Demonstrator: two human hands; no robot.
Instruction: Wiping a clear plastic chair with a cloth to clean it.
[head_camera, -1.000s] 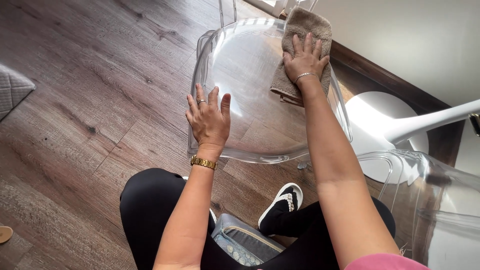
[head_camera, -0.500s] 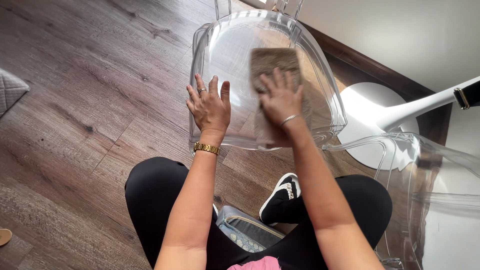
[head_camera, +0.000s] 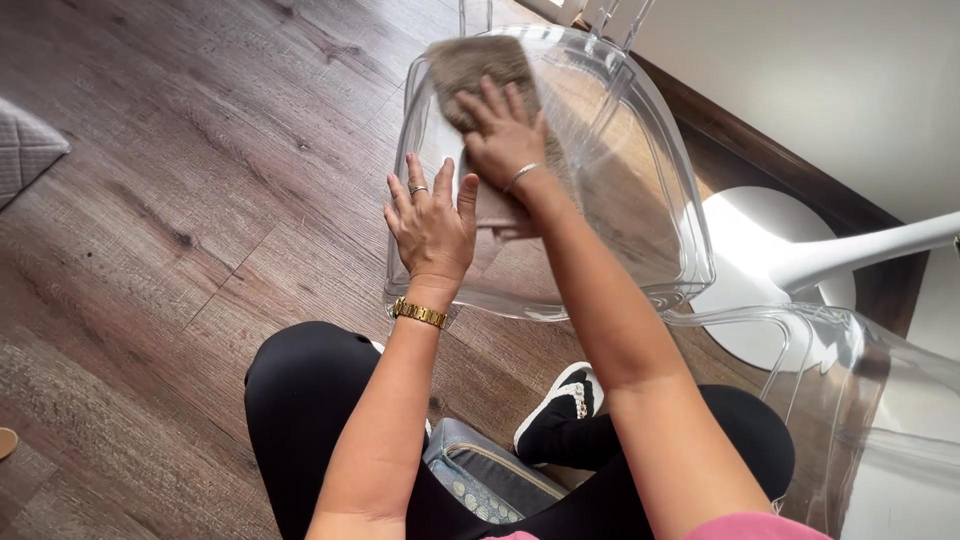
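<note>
- Wood floor (head_camera: 200, 200): beneath everything.
- Clear plastic chair (head_camera: 640, 200): seat under both hands.
- Brown cloth (head_camera: 470, 65): flat on the seat, beneath the right hand.
- Right hand (head_camera: 500, 130): fingers spread, pressing the cloth.
- Left hand (head_camera: 432, 225): released, flat on the seat, just beside the right.

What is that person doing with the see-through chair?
A person sitting on the wooden floor is wiping a clear plastic chair. The right hand presses a brownish cloth flat on the seat near its left side. The left hand, with a ring and a gold watch, lies flat on the seat's front left edge. Another clear chair and a white table base stand to the right.
</note>
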